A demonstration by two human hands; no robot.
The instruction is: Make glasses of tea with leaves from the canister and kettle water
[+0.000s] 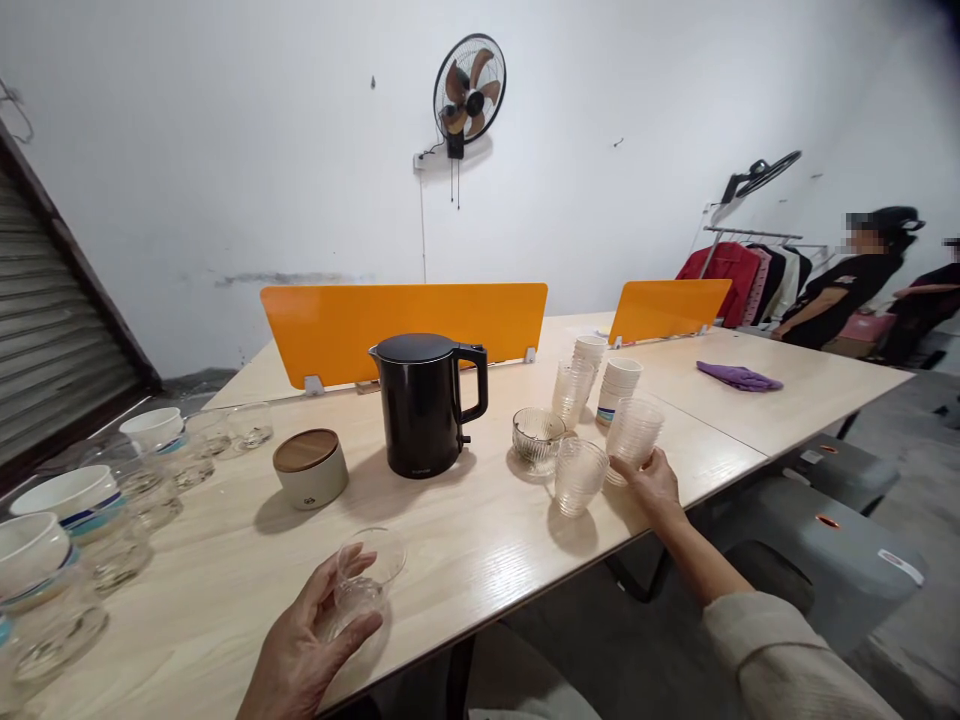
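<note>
Near the table's front edge, my left hand (300, 635) is closed round a single clear plastic cup (369, 565). My right hand (654, 487) grips the lower part of a stack of clear plastic cups (637, 425) at the right. Just left of it stands another clear cup stack (580, 475), with a ribbed glass bowl (537, 440) behind. Beyond these are a third clear stack (571, 390) and white paper cup stacks (621, 376). Between my hands, farther back, stands a black electric kettle (420, 415). Left of it sits a grey canister (311, 475) with a wooden lid.
White paper cups (71, 495) and several clear cups line the table's left side. Orange dividers (405, 310) stand behind the kettle and farther right. A purple cloth (739, 377) lies at the right. Grey stools (832, 540) are beside the table. A person (847, 285) stands beyond.
</note>
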